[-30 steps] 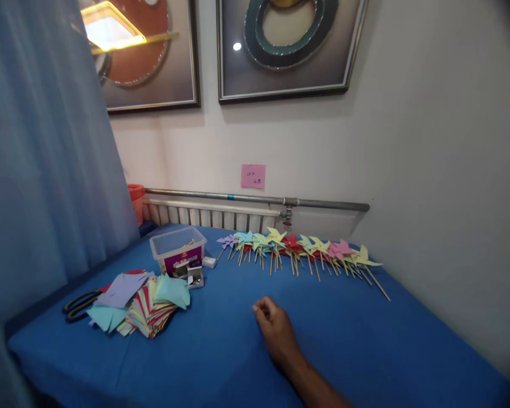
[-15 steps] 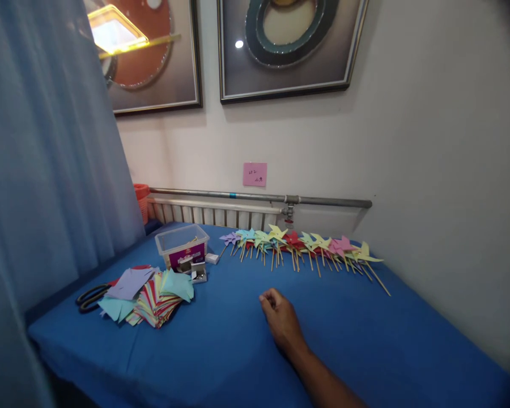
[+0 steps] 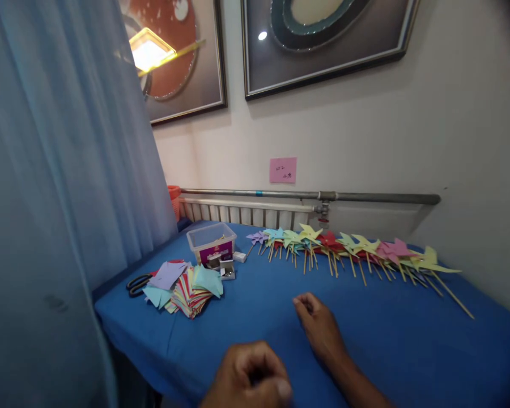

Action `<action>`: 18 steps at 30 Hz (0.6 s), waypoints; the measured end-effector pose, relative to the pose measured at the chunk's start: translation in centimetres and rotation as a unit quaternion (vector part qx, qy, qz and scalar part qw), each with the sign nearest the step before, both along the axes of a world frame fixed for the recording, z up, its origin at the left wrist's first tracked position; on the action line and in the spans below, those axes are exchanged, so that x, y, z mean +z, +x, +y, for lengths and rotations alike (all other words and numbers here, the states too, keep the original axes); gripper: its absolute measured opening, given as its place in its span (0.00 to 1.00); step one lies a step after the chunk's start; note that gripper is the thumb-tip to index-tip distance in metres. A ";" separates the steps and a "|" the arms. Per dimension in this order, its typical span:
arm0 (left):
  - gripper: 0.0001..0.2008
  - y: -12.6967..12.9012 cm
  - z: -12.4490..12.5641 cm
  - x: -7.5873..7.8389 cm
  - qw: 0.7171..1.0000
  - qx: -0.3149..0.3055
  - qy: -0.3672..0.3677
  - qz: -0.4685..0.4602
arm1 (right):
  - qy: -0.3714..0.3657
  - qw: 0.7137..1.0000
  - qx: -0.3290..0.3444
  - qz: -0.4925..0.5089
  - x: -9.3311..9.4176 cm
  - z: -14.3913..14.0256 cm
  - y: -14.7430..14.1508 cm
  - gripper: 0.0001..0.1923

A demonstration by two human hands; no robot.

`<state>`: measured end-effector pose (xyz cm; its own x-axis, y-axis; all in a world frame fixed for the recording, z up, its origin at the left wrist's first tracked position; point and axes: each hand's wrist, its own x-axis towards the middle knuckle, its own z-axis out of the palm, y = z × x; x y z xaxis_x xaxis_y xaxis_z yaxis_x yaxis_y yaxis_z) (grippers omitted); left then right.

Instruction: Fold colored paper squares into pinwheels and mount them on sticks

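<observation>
Left hand (image 3: 249, 374) has just come into view, curled nearly shut, contents can't tell. Right hand (image 3: 318, 326) still rests loosely curled, empty, on blue tablecloth (image 3: 386, 334), w/ pinwheels (image 3: 348, 249) beyond.

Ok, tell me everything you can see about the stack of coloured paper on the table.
The stack of coloured paper lies on the blue tablecloth, left of both hands and untouched. Thin sheets in teal, lilac, yellow and red are fanned loosely, not squared. Black scissors poke out at its left edge; a clear plastic box sits just behind.
</observation>
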<state>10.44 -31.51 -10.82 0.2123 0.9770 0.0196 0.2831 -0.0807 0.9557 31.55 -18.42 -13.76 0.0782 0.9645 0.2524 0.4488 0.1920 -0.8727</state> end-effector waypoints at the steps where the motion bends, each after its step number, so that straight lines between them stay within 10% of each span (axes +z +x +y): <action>1: 0.21 -0.4 1.1 -0.2 0.999 0.037 0.024 0.015 | -0.003 1.000 0.004 0.001 -0.1 0.1 -0.1 0.16; 7: 0.15 -4.9 4.0 -3.3 0.974 0.208 0.084 0.040 | -0.021 1.000 0.003 -0.005 0.2 -0.1 -0.5 0.16; 18: 0.16 -5.5 4.2 -3.6 0.976 0.212 0.053 -0.008 | -0.037 0.999 0.020 0.003 0.2 -0.1 -0.3 0.16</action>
